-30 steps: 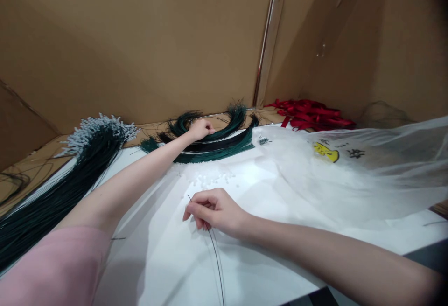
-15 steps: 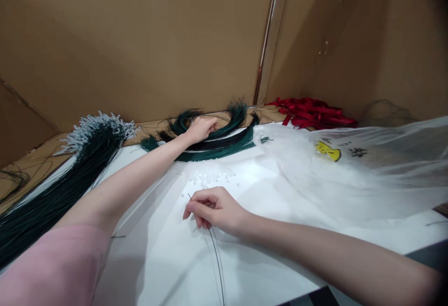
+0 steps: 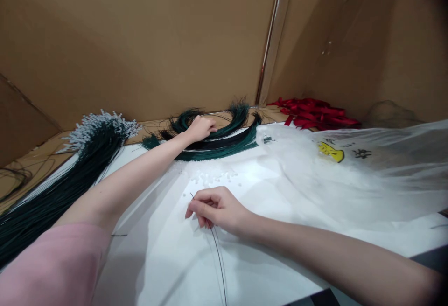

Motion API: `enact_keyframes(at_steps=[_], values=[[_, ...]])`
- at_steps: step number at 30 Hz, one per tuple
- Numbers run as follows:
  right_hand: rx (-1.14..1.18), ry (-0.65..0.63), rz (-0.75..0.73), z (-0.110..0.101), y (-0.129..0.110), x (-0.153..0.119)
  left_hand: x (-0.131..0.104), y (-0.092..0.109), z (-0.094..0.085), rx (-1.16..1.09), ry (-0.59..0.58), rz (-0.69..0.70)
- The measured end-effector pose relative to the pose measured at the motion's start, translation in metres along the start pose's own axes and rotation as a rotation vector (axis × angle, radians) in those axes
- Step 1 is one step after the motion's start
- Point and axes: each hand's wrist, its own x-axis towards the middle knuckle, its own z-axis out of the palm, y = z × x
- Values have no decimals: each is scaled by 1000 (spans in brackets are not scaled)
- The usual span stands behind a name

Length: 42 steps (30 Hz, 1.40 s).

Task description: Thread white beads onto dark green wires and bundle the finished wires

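My left hand (image 3: 202,128) reaches to the back of the work surface, its fingers bent over a curved bundle of dark green wires (image 3: 227,131); whatever its fingertips grip is too small to make out. Nearer to me, my right hand (image 3: 213,207) pinches a single thin dark wire (image 3: 220,254) close to its upper tip. That wire hangs down toward the bottom edge of the view. Small white beads (image 3: 213,177) lie scattered on the white sheet (image 3: 175,250) between the two hands. More green wire bundles (image 3: 220,152) lie in arcs just below my left hand.
At the left lies a thick bundle of green wires (image 3: 70,189) with pale beaded tips (image 3: 100,128). Red ribbons (image 3: 315,114) are heaped at the back right. A translucent plastic bag (image 3: 350,180) spreads over the right side. Cardboard walls (image 3: 140,40) stand behind.
The whole view has shifted slightly, so things appear a little further right. My left hand's fingers have moved slightly over the green bundle; my right hand still pinches the wire.
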Motion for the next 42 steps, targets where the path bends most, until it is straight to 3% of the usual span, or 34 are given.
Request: enact_keyframes(at_steps=[5,13,17,32,42], values=[[11,-2,-5,0,2,1,1,-3,3,15,1,-61],[3,-9,-8,-1,3,1,-10,3,-7,-39,-13,118],[6,-6,1,0,1,1,-10,4,-9,-23,-26,134],[14,-7,-11,-1,3,1,1,9,-12,-53,28,-36],[29,-9,-11,-2,1,0,12,6,-16,-359,119,-185]])
